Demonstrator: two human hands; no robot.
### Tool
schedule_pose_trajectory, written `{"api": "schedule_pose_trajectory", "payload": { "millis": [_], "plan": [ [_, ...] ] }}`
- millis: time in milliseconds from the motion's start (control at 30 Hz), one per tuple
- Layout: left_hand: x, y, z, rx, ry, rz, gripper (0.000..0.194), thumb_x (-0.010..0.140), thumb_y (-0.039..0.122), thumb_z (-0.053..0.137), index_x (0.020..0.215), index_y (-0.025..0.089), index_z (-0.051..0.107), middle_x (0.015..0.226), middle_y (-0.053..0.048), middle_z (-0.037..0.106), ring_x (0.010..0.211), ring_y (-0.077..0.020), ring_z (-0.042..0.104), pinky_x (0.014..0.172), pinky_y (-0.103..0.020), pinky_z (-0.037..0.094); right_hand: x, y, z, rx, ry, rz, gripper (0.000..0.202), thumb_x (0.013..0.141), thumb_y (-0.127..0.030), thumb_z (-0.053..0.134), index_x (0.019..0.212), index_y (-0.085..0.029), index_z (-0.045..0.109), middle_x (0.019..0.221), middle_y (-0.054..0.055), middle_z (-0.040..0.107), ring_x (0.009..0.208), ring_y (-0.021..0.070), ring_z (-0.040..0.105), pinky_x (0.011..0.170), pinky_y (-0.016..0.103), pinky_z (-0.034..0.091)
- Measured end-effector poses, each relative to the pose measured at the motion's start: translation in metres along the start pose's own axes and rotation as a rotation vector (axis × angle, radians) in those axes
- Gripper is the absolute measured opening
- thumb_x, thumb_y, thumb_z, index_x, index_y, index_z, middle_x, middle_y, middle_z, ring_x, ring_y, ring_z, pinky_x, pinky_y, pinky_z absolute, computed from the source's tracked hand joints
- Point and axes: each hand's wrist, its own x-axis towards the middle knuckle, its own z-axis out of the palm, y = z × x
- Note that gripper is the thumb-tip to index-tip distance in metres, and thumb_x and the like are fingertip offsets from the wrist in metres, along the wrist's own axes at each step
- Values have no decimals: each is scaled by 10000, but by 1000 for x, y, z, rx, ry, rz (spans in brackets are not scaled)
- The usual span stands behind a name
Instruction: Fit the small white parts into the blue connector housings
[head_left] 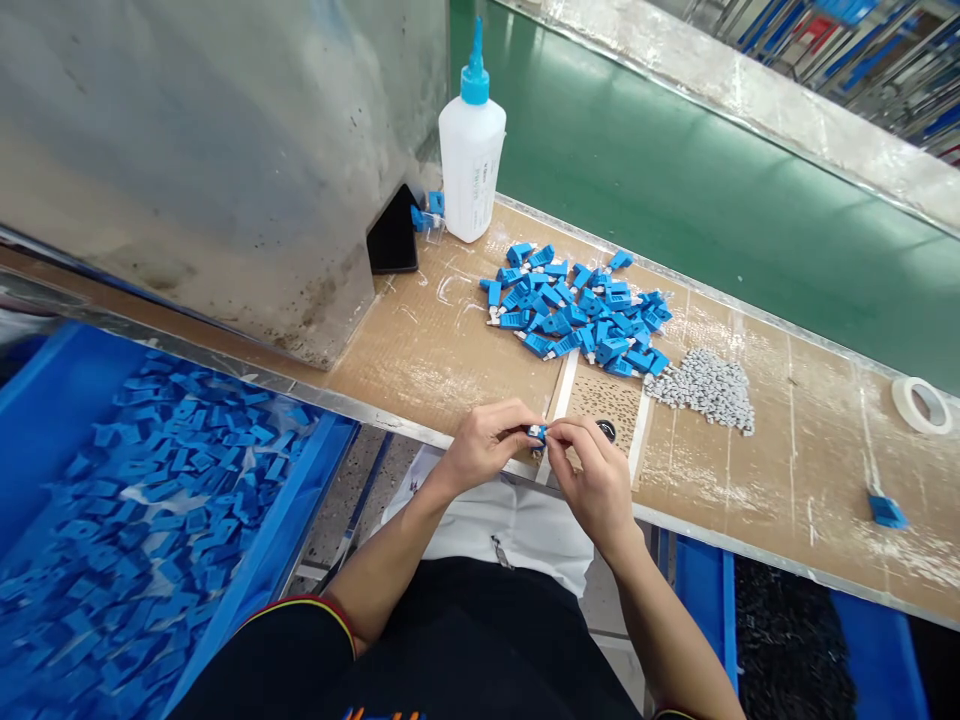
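Observation:
Close to the front edge of the bench, my left hand (486,445) pinches a small blue plastic part (538,433) with a white piece showing on it. The fingers of my right hand (592,470) are closed against the other side of the same part. Fingertips cover much of it. Beyond my hands lies a heap of similar blue plastic parts (577,310), many with white ends. Right of the heap is a pile of small grey-white pieces (705,388). A small round black object (606,430) sits just behind my right hand.
A white squeeze bottle (472,170) with a blue nozzle stands at the back, near a dark phone-like slab (394,235) and a metal box (225,150). A tape roll (921,405) lies right. A blue bin (300,480) of blue parts is left, below the bench; a green conveyor belt (675,190) runs behind.

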Motion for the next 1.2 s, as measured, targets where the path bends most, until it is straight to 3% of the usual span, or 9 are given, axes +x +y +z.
{"api": "schedule_pose_trajectory", "payload": {
  "millis": [267,433,500,600,700,800,933,1067,1200],
  "plan": [
    [8,13,13,-197,-79,-44,181,851,340,756,933,178,752,954,-71,677,848,-170,679,704,-253,550,-8,12,-19,288,16,92,104,938,-178,597,1027,-232,598,938,45,641,699,144,601,614,285,533],
    [37,27,22,-58,-312,-182,377,844,291,748,1194,195,646,1026,-56,690,802,-157,688,730,-282,578,-28,23,-55,203,43,222,59,938,-251,588,983,-233,621,916,49,661,734,159,634,627,282,537],
    [56,28,21,229,-261,-148,303,865,250,720,1153,193,646,994,-47,686,797,-167,673,766,-320,576,-48,48,-84,60,108,321,107,924,-331,594,955,-235,631,859,48,670,693,176,637,612,306,528],
    [81,25,18,762,-99,-77,121,910,180,642,1029,174,661,994,-79,666,936,-235,653,894,-408,539,-90,110,-142,-293,288,573,228,832,-480,639,808,-254,616,726,59,648,570,217,587,535,366,463],
    [95,23,22,1116,-95,-74,122,896,173,653,1016,149,648,1075,-136,640,1077,-312,613,956,-451,497,-126,177,-198,-617,354,879,285,736,-421,675,575,-319,463,546,59,520,529,263,528,538,426,379],
    [99,24,31,1249,-91,-87,143,904,202,645,1031,137,633,1112,-174,619,1112,-355,590,942,-459,489,-145,214,-232,-738,310,1072,364,698,-352,693,511,-337,381,487,43,444,505,255,500,546,427,334],
    [98,25,37,1316,-71,-119,186,916,224,597,1060,113,635,1097,-203,603,1082,-388,588,900,-470,485,-152,217,-235,-673,309,994,161,723,-355,658,729,-271,520,657,79,599,685,281,625,645,406,419],
    [98,10,28,1298,17,-25,216,902,303,589,1051,160,652,1051,-179,575,1021,-380,573,839,-468,488,-155,222,-220,-713,381,992,294,749,-304,585,1013,-175,584,902,146,702,884,305,656,793,411,479],
    [97,-3,19,1189,63,80,148,889,334,591,881,211,673,993,-162,539,983,-368,540,818,-484,480,-163,230,-217,-724,447,978,276,779,-320,552,990,-154,614,989,193,711,923,306,643,850,428,482]
  ]
}}
